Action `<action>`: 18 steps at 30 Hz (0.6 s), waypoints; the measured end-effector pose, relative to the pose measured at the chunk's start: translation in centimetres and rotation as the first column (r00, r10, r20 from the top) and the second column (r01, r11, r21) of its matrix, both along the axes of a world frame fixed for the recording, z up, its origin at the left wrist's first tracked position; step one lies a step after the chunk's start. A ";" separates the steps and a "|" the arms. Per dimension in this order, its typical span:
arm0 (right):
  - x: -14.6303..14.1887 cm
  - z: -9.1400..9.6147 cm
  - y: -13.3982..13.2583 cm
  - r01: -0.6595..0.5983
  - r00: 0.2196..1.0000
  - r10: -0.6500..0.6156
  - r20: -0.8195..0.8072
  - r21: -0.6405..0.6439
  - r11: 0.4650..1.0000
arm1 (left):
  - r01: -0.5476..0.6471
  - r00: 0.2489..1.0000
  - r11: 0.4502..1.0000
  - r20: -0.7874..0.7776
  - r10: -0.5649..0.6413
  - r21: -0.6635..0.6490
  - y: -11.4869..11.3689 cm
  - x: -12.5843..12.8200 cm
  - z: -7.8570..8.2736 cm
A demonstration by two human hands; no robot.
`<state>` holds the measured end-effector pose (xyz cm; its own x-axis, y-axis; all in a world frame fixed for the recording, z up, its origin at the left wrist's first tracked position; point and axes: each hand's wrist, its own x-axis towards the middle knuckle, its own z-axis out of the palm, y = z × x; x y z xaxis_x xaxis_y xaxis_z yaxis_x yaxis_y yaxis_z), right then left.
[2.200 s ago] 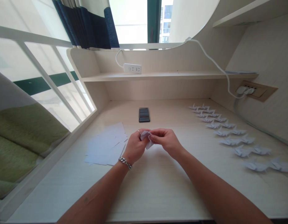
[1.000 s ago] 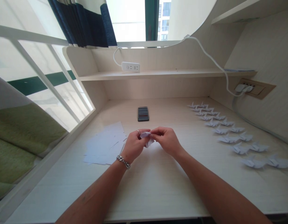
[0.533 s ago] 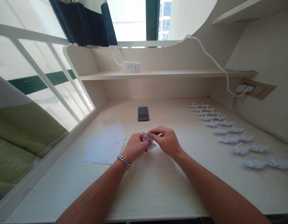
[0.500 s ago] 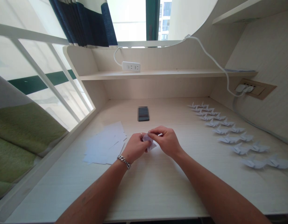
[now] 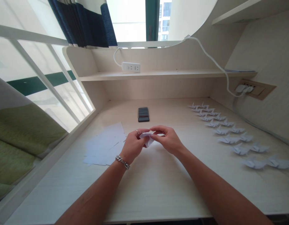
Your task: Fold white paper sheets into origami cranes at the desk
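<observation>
A small folded piece of white paper is held above the desk between my two hands. My left hand grips it from the left, thumb in front and fingers behind. From the right, my right hand pinches its upper edge with thumb and fingertips. The fingers partly cover the paper, so its full shape is hidden. White paper sheets lie in a loose pile left of my left hand. Several folded paper cranes stand in two rows on the right.
A dark phone-like object, blurred, lies on the desk beyond my hands. On the back shelf sits a white power strip. A white cable runs down to a wall socket. White bars edge the left side.
My left hand has shifted slightly left, and its index finger now reaches over the paper toward the right fingertips. The paper has been turned and its upper edge looks more spread.
</observation>
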<state>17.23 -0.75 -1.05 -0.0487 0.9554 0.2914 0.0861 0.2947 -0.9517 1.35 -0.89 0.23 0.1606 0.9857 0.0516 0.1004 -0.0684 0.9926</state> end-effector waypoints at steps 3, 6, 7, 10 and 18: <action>-0.3 -0.2 0.0 -0.053 0.994 0.049 -0.095 -0.039 0.998 | 0.003 0.999 0.997 0.053 -0.007 0.076 -0.1 0.0 0.1; -0.6 -0.3 0.1 -0.046 0.980 0.027 -0.199 -0.089 0.995 | -0.007 0.997 0.991 0.074 -0.003 0.135 -0.2 0.0 0.0; -0.7 -0.2 0.1 -0.043 0.975 0.019 -0.223 -0.106 0.993 | -0.010 0.997 0.988 0.071 -0.001 0.157 -0.2 0.0 0.0; -0.7 0.0 0.2 -0.048 0.959 0.009 -0.282 -0.132 0.990 | -0.008 0.998 0.976 0.062 -0.005 0.217 -0.3 0.0 -0.2; -0.4 0.2 0.1 -0.091 0.958 0.045 -0.282 -0.151 0.984 | -0.012 0.999 0.975 0.033 0.005 0.224 -0.1 -0.1 -0.6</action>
<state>16.87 -0.69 -0.83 -0.0545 0.9879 0.1452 -0.2015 0.1315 -0.9706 1.23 -0.98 -0.32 0.1470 0.9498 0.2761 0.0706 -0.2885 0.9549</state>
